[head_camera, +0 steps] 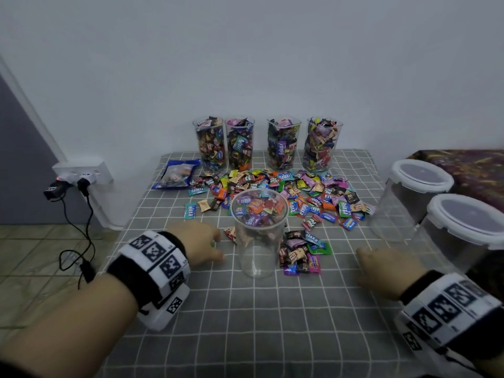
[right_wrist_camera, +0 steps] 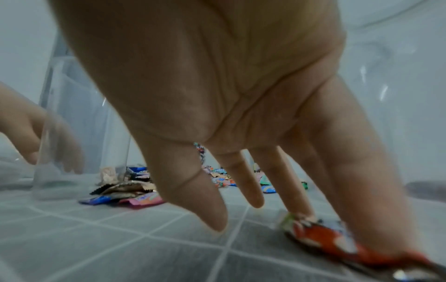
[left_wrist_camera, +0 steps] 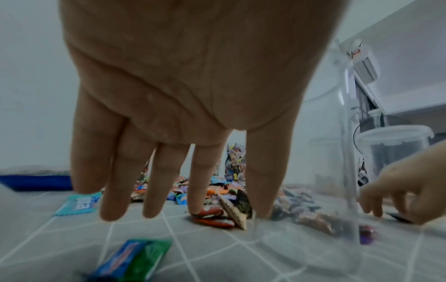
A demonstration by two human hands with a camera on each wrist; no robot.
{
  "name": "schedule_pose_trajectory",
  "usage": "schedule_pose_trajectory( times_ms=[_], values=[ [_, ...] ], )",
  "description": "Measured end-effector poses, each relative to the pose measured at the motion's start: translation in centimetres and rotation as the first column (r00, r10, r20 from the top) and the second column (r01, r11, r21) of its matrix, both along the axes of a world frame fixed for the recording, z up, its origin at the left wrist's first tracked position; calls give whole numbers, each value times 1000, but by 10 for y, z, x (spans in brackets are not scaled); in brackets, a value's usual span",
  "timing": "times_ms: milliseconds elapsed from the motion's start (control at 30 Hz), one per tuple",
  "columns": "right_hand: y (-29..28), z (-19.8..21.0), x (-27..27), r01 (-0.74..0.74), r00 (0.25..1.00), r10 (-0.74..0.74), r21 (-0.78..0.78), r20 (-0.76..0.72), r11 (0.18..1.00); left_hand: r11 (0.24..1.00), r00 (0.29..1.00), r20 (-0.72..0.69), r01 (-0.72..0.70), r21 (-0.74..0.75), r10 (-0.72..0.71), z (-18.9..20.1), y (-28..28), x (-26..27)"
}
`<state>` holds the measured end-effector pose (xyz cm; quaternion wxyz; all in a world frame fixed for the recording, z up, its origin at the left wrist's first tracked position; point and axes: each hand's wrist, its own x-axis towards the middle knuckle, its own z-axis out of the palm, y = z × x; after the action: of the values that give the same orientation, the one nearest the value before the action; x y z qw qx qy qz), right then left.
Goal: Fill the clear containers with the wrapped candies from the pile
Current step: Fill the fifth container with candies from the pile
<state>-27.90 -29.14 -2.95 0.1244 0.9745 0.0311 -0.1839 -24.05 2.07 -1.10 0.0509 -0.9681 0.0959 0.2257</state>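
From the head view, the empty clear cup (head_camera: 259, 233) stands on the checked cloth (head_camera: 272, 309) just before the candy pile (head_camera: 286, 192), likely set close for quick filling; four full cups (head_camera: 268, 144) line the wall. The left hand (head_camera: 199, 245) and right hand (head_camera: 381, 271) flank it, low over the cloth.

At the left wrist, fingers (left_wrist_camera: 202, 177) hang straight, grasping nothing, near a red candy (left_wrist_camera: 212, 215).

At the right wrist, relaxed fingers (right_wrist_camera: 359, 190) touch an orange-red candy (right_wrist_camera: 337, 242), apparently to gather it.
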Motion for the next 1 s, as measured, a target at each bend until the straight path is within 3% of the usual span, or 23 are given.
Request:
schedule_pose_trajectory(
  times_ms=[133, 267, 433, 533, 567, 633, 700, 767, 933, 1000],
  values=[
    [13, 2, 11, -35, 999, 38, 75, -35, 997, 995, 998, -59, -27, 99, 33, -10, -11, 8],
    [37, 2, 27, -3, 998, 20, 283, -59, 959, 998, 998, -42, -47, 37, 48, -16, -21, 13],
    [66, 1, 46, 20, 1000, -26, 642, 0, 766, 989, 1000, -11, -17, -149, 16, -17, -24, 23],
    [70, 12, 47, -100, 990, 12, 638, 141, 763, 989, 999, 44, -12, -146, 19, -13, -14, 31],
    [68, 14, 46, -131, 990, 67, 622, 126, 772, 989, 999, 39, -20, -147, 26, -14, -10, 34],
    [65, 14, 43, -48, 980, 161, 652, -115, 756, 966, 999, -23, -49, -253, 45, -20, -5, 40],
    [66, 9, 39, 123, 888, 209, 650, -409, 750, 909, 993, -113, -89, -407, 46, -28, -3, 45],
    [68, 2, 40, 168, 834, 209, 597, -510, 785, 861, 983, -181, -116, -496, 28, -52, 1, 60],
    [72, 1, 65, 108, 891, 167, 555, -421, 825, 880, 985, -112, -168, -444, 132, -45, -19, 58],
    [72, 0, 78, 104, 904, 154, 555, -399, 826, 870, 986, -145, -140, -473, 80, -41, -25, 60]
  ],
)
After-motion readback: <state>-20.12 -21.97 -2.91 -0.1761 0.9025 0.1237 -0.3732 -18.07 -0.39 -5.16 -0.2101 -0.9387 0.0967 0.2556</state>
